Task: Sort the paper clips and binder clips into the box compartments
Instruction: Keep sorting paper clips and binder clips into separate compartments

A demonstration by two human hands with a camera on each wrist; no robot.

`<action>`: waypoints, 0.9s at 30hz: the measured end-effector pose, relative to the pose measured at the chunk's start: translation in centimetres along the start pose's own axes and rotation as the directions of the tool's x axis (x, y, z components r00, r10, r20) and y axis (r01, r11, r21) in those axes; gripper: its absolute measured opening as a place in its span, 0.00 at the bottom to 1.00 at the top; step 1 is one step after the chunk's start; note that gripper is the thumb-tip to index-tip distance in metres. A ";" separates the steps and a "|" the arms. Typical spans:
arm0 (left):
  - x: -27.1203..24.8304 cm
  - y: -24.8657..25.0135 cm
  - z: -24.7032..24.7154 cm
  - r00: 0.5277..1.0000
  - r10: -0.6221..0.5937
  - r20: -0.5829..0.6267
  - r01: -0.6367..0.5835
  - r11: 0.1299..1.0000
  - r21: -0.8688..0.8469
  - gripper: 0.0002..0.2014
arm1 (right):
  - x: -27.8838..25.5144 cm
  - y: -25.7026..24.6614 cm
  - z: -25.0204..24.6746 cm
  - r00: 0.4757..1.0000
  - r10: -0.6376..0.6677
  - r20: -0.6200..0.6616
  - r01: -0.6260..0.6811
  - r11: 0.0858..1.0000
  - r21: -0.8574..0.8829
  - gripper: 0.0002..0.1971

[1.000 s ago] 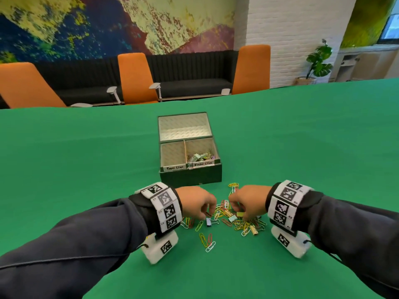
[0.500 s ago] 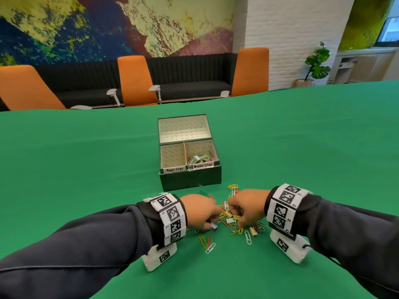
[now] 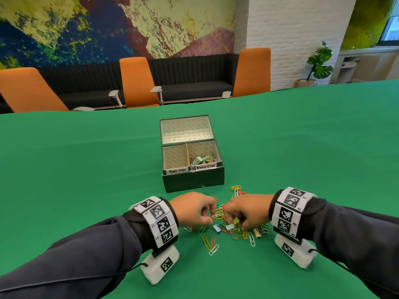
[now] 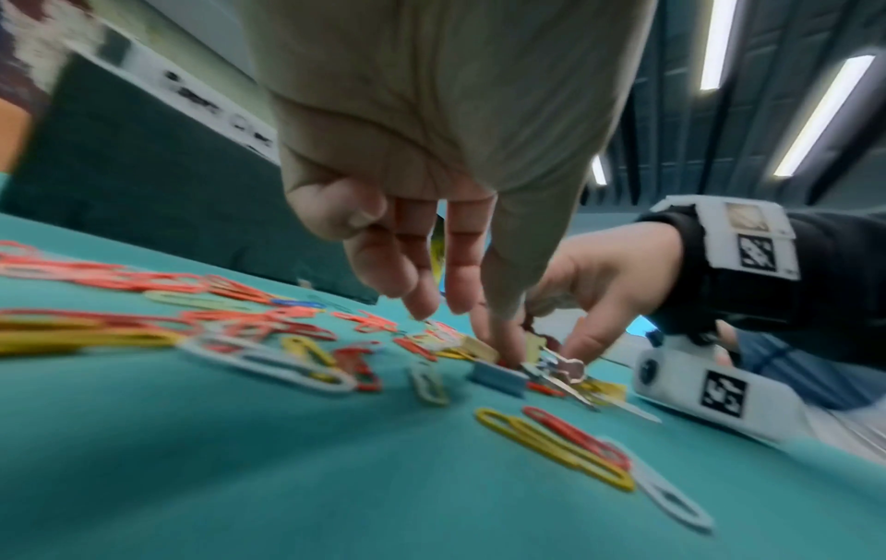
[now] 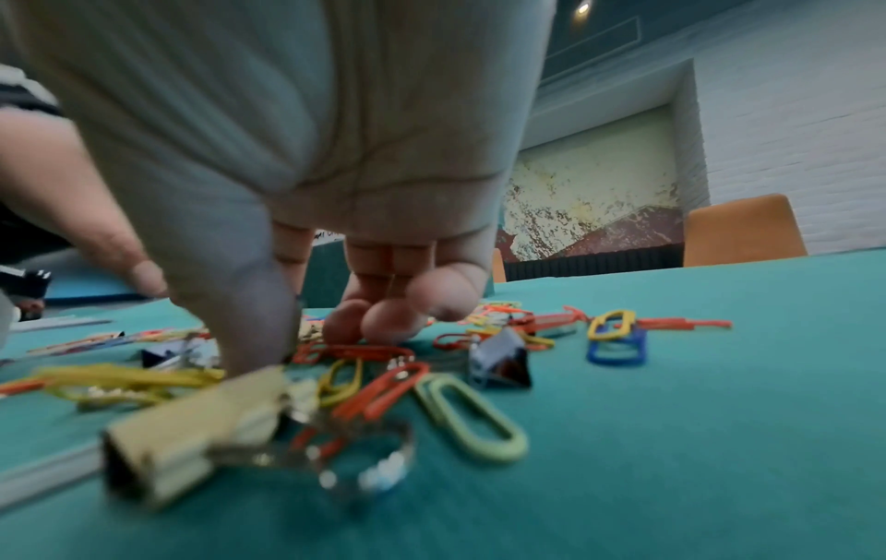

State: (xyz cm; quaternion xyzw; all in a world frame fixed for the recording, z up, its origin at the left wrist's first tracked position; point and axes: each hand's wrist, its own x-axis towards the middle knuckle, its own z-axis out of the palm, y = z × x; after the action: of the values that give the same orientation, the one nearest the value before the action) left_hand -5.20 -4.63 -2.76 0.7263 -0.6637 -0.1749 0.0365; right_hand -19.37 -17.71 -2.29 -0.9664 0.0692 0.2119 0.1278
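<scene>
A dark box (image 3: 193, 182) stands ahead. Its left compartment (image 3: 173, 156), labelled paper clips, shows only its floor. The right compartment holds binder clips (image 3: 201, 159). Between my hands lies a mixed pile of coloured paper clips (image 3: 218, 213) and a few binder clips. My left hand (image 3: 208, 214) hovers over the pile's left side, fingers hanging loosely (image 4: 460, 295), with a small blue binder clip (image 4: 496, 377) just below them. My right hand (image 3: 236, 219) reaches down into the pile and pinches a yellow binder clip (image 3: 236, 221). A cream binder clip (image 5: 191, 432) lies close to the right wrist.
Green cloth (image 3: 86, 180) covers the whole table. The box's open lid (image 3: 185, 129) lies flat behind it. Loose yellow, red and white paper clips (image 3: 210, 244) sit nearest me. Orange chairs (image 3: 138, 80) and a black bench stand beyond the far edge.
Both hands have stayed in the pile and shifted slightly towards me. The clips have been stirred about, and the blue binder clip now lies free beside the left fingers.
</scene>
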 end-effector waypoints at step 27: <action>0.9 -1.4 -6.2 0.864 -0.390 -0.320 0.197 0.844 -0.498 0.02 | 3.7 0.6 -8.1 0.715 0.389 -0.580 0.111 0.757 0.644 0.12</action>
State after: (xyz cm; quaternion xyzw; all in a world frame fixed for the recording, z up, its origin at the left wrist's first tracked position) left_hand -1.89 -6.47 2.50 0.8128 -0.4603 -0.1711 0.3133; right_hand -12.95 -20.86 3.09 -0.8619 0.2564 -0.1867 0.3956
